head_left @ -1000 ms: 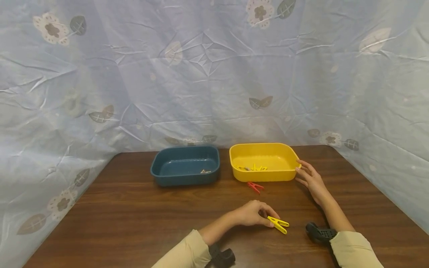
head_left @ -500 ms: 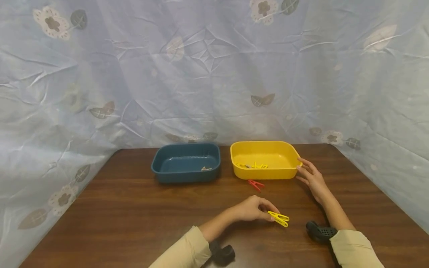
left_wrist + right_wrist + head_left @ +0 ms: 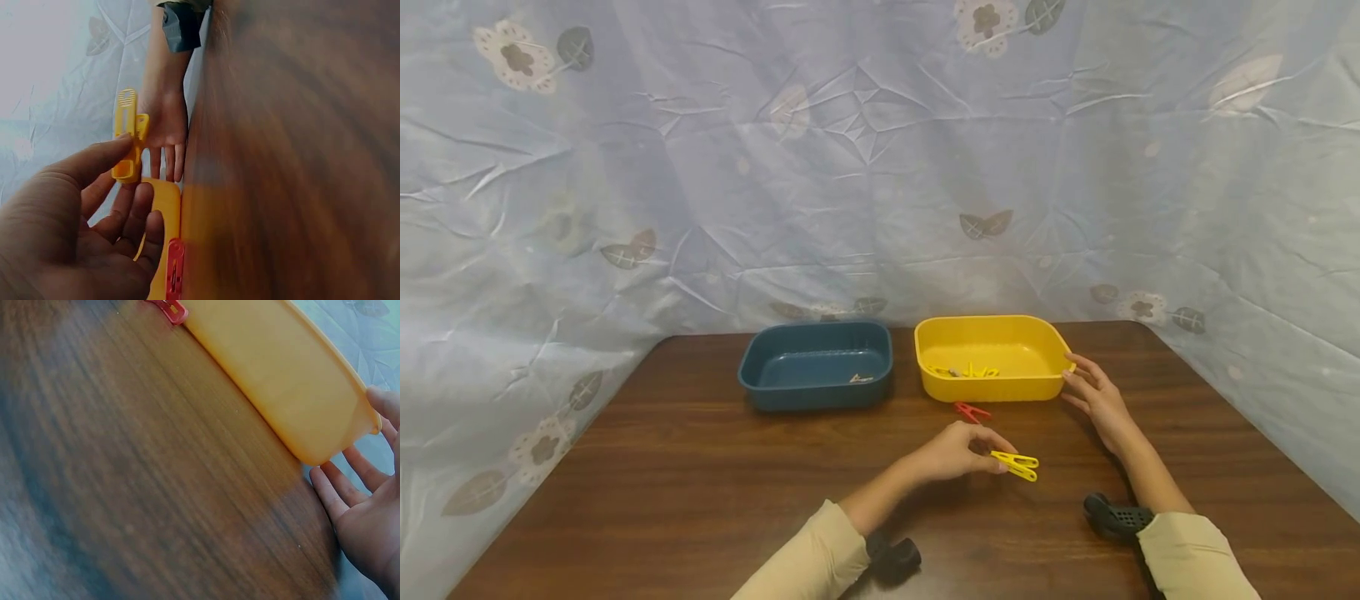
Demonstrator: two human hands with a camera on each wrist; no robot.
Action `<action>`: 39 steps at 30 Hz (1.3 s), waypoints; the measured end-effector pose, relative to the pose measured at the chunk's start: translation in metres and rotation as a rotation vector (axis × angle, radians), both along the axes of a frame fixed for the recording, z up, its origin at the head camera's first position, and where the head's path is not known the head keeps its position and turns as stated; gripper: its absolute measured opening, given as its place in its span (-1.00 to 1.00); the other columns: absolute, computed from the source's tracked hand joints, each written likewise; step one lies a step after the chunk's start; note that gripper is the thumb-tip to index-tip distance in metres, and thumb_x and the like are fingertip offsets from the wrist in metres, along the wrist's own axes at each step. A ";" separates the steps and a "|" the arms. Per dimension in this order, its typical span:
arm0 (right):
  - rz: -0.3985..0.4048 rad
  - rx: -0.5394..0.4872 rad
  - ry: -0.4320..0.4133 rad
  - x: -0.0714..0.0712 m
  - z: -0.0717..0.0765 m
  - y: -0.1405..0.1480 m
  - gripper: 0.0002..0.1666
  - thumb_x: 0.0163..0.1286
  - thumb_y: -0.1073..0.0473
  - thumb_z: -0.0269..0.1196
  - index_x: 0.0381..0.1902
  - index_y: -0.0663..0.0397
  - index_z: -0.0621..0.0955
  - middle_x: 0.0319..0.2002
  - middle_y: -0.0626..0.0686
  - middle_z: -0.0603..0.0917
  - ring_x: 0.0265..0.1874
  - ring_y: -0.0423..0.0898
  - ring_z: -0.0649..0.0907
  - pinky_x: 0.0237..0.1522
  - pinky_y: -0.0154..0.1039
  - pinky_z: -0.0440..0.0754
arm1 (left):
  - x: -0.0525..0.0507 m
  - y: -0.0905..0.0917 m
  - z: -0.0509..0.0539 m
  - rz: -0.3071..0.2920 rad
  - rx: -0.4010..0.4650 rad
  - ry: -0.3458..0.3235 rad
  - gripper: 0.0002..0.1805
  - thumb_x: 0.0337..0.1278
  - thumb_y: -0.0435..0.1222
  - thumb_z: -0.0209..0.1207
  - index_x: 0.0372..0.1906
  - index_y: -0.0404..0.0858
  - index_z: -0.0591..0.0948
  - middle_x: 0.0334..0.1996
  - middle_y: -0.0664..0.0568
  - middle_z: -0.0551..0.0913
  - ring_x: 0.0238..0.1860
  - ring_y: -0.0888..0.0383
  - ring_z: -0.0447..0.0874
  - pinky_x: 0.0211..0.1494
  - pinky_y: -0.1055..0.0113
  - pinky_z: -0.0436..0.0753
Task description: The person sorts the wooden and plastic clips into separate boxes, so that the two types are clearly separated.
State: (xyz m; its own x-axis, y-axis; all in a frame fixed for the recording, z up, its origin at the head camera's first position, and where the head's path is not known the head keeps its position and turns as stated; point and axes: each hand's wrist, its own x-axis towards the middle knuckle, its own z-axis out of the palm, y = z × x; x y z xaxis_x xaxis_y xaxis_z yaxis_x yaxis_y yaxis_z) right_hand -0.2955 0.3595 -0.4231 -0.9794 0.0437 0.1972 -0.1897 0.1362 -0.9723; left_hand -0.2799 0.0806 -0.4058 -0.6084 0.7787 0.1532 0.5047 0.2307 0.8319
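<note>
In the head view my left hand [image 3: 953, 454] pinches a yellow clothespin [image 3: 1017, 464] between thumb and fingers, above the table. The left wrist view shows that clothespin [image 3: 127, 137] upright at the thumb tip, the other fingers loosely bent below. My right hand [image 3: 1103, 408] is at the right end of the yellow bin [image 3: 996, 389], its fingers fairly straight and touching the rim and end wall. Several yellow clothespins [image 3: 973, 372] lie inside that bin. A red clothespin [image 3: 972, 412] lies on the table just in front of it.
Left of the yellow bin stands a dark blue bin [image 3: 816, 397] with a small pale clothespin-like piece [image 3: 861, 379] inside. Both bins are near the back edge of the brown wooden table [image 3: 700, 467]. A patterned curtain [image 3: 737, 208] hangs behind and at the sides.
My left hand has lifted the yellow clothespin and moved it slightly away from me and to the left, toward the bins. The right hand stays at the yellow bin.
</note>
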 end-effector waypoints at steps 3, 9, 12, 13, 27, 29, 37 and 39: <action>0.000 -0.001 -0.003 0.000 -0.001 0.000 -0.29 0.43 -0.02 0.01 0.40 0.13 0.08 0.29 0.37 0.05 -0.02 -0.31 0.40 -0.02 -0.35 0.47 | -0.001 -0.003 0.004 0.019 0.024 0.005 -0.75 -0.02 -0.37 0.31 -0.16 -0.28 0.67 -0.36 0.19 0.65 -0.39 0.40 0.51 -0.30 0.53 0.50; 0.002 0.003 0.000 0.000 -0.001 0.001 -0.30 0.44 -0.01 0.00 0.41 0.10 0.07 0.30 0.36 0.05 -0.01 -0.29 0.39 0.01 -0.29 0.47 | -0.008 -0.007 0.010 0.069 0.046 0.032 -0.75 -0.03 -0.37 0.32 -0.16 -0.27 0.67 -0.38 0.17 0.63 -0.44 0.37 0.50 -0.32 0.52 0.51; 0.003 0.016 0.000 0.000 0.002 0.003 -0.30 0.44 -0.02 0.00 0.41 0.10 0.07 0.30 0.36 0.04 0.01 -0.26 0.38 0.01 -0.27 0.46 | -0.013 -0.008 0.014 0.096 0.057 0.056 -0.75 -0.04 -0.37 0.32 -0.16 -0.26 0.68 -0.39 0.16 0.63 -0.45 0.36 0.50 -0.36 0.52 0.50; 0.003 0.018 -0.002 0.000 0.002 0.003 -0.30 0.44 -0.02 0.00 0.41 0.10 0.07 0.30 0.36 0.04 0.01 -0.26 0.38 0.02 -0.27 0.46 | -0.015 -0.009 0.015 0.102 0.064 0.061 -0.75 -0.05 -0.38 0.33 -0.17 -0.27 0.68 -0.40 0.15 0.63 -0.45 0.35 0.50 -0.36 0.52 0.49; 0.010 0.031 -0.013 0.000 0.000 0.001 -0.30 0.44 -0.04 -0.01 0.40 0.09 0.07 0.29 0.31 0.05 0.01 -0.27 0.38 0.00 -0.33 0.46 | -0.036 -0.026 0.025 0.183 0.064 0.105 -0.75 0.04 -0.36 0.26 -0.12 -0.30 0.66 -0.29 0.04 0.67 -0.35 0.32 0.54 -0.25 0.46 0.49; 0.011 0.040 -0.011 0.000 0.000 0.002 -0.30 0.44 -0.04 -0.02 0.40 0.09 0.06 0.28 0.29 0.05 0.01 -0.26 0.38 0.01 -0.32 0.46 | -0.040 -0.026 0.026 0.195 0.056 0.125 -0.76 0.04 -0.36 0.27 -0.13 -0.30 0.66 -0.28 0.03 0.66 -0.36 0.30 0.54 -0.28 0.46 0.50; 0.012 0.038 0.021 0.000 -0.001 0.003 -0.32 0.45 -0.02 -0.03 0.40 0.12 0.07 0.28 0.30 0.05 0.00 -0.27 0.39 -0.01 -0.32 0.47 | -0.058 -0.025 0.036 0.255 0.074 0.120 -0.74 0.07 -0.33 0.26 -0.10 -0.27 0.66 -0.17 0.02 0.63 -0.25 0.17 0.55 -0.26 0.39 0.53; 0.018 0.044 0.023 -0.001 -0.001 0.002 -0.32 0.45 -0.02 -0.03 0.40 0.11 0.07 0.27 0.30 0.06 0.00 -0.28 0.40 -0.01 -0.32 0.47 | -0.063 -0.027 0.039 0.275 0.083 0.156 -0.75 0.07 -0.29 0.26 -0.10 -0.24 0.66 -0.16 0.07 0.63 -0.24 0.20 0.54 -0.27 0.41 0.53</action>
State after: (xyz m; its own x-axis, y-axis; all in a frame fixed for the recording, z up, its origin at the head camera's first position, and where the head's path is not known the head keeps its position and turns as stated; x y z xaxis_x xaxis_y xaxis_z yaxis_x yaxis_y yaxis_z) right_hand -0.2964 0.3613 -0.4245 -0.9752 0.0171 0.2207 -0.2144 0.1748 -0.9610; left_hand -0.3433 0.0538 -0.3672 -0.7585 0.5691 0.3175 0.5560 0.3109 0.7708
